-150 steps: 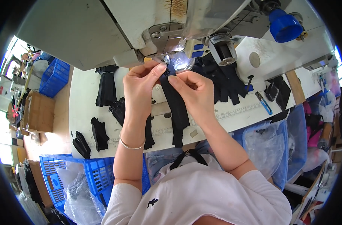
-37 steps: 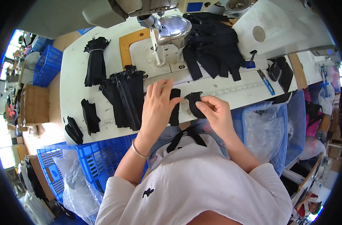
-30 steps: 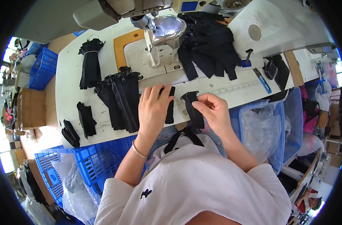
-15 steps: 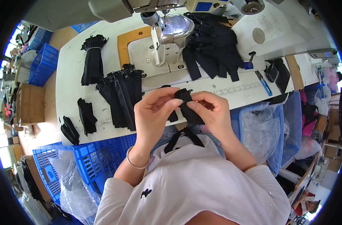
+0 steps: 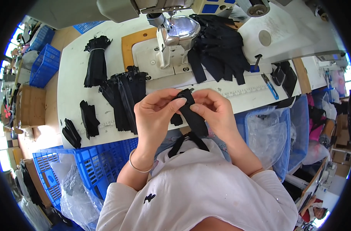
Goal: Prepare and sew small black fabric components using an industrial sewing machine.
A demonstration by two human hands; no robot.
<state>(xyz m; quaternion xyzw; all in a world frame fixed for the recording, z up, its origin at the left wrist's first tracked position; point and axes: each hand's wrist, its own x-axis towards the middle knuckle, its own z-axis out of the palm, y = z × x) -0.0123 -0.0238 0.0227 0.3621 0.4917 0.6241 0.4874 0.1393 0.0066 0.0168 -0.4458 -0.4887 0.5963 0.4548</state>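
Between hands [image 5: 153,112] [image 5: 218,112], black strip [image 5: 194,118] (pinched); table [image 5: 76,96] beyond.

- Far middle of the tabletop [image 5: 72,92]: sewing post [image 5: 180,32]; machine body [image 5: 287,32] right, zipper heap [image 5: 220,52] between.
- Far left: tied bundle [image 5: 95,65].
- Nearer, right of that bundle: fanned zippers [image 5: 124,100].
- Near left: two small bundles [image 5: 90,121], side by side.
- Near middle, between left fingers [image 5: 164,94] and right fingers [image 5: 208,94]: one zipper [image 5: 194,117].
- Right: snips [image 5: 270,86].
- Below the near edge: crate [image 5: 94,163] left, bin [image 5: 243,120] right.

The person [image 5: 206,192] has two hands [image 5: 154,111] [image 5: 218,113], one bangle [image 5: 140,171]
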